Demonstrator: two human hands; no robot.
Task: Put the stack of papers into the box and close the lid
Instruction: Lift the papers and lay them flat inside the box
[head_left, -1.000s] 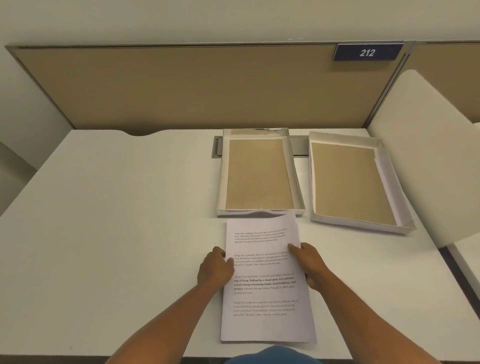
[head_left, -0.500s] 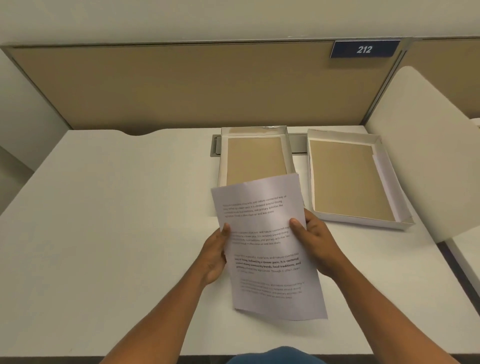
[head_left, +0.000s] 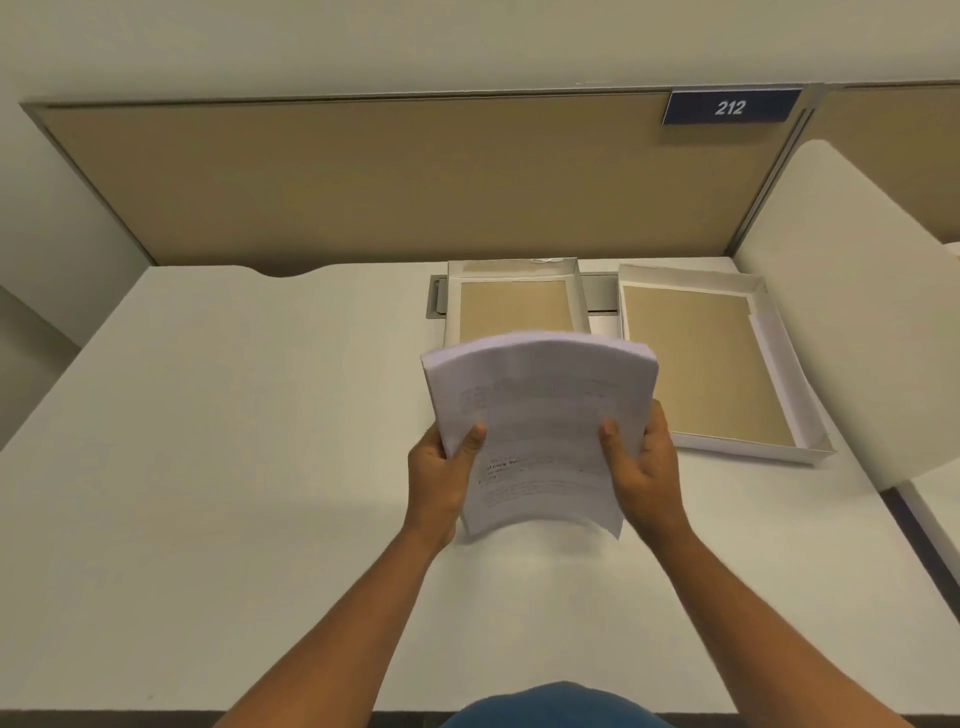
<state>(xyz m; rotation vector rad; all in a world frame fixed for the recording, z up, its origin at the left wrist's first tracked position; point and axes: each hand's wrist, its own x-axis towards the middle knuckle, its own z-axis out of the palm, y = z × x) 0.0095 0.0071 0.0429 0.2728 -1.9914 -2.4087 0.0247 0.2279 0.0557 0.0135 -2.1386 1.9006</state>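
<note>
A stack of printed white papers (head_left: 540, 415) is lifted off the white desk, bowed upward in the middle and tilted toward me. My left hand (head_left: 441, 467) grips its left edge and my right hand (head_left: 641, 462) grips its right edge, thumbs on top. Behind the stack lies an open white box tray (head_left: 511, 306) with a brown bottom; the papers hide its near part. A second, wider white tray with a brown bottom (head_left: 701, 358) lies to the right. I cannot tell which is the box and which the lid.
A tan partition (head_left: 389, 176) with a blue "212" sign (head_left: 730, 107) closes off the desk's far side. A white side panel (head_left: 857, 312) stands at the right, close to the wider tray. A grey cable slot (head_left: 600, 293) sits between the trays.
The papers went from flat on the desk to lifted in both hands, and now they are higher, more bowed, and closer to the left tray.
</note>
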